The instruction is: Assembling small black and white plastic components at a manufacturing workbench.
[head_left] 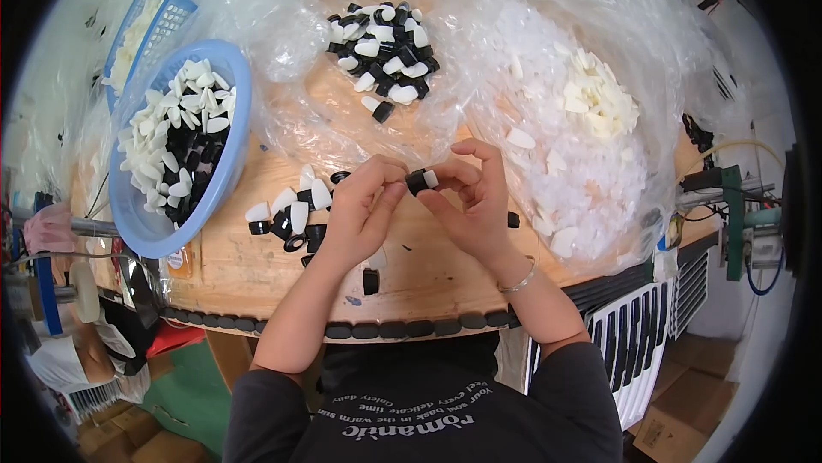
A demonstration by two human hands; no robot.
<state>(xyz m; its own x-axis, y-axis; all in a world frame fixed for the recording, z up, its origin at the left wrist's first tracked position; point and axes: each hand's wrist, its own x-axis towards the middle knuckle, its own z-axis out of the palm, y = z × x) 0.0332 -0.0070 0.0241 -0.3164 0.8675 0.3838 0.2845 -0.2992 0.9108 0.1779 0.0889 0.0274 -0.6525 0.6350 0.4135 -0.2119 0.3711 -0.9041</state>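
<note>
Between my two hands, over the middle of the wooden table, is a short black cap (416, 182) with a small white piece sticking out of its right side. My left hand (364, 210) is closed, thumb and forefinger pinching the cap's left side. From the other side, my right hand (473, 206) grips it between thumb and fingers, the other fingers curled loosely. Beside my left hand lies a loose group of black caps (281, 225) and white oval pieces (299, 216), some joined together. A single black cap (371, 282) stands near the front edge, and a black piece (513, 220) lies by my right wrist.
At left stands a blue basin (237, 133) of white and black pieces, with a blue basket (177, 17) behind. A black-and-white heap (385, 47) sits at the back. Clear plastic sheeting (282, 30) spreads behind; whitish translucent pieces (582, 189) and cream pieces (604, 99) lie right.
</note>
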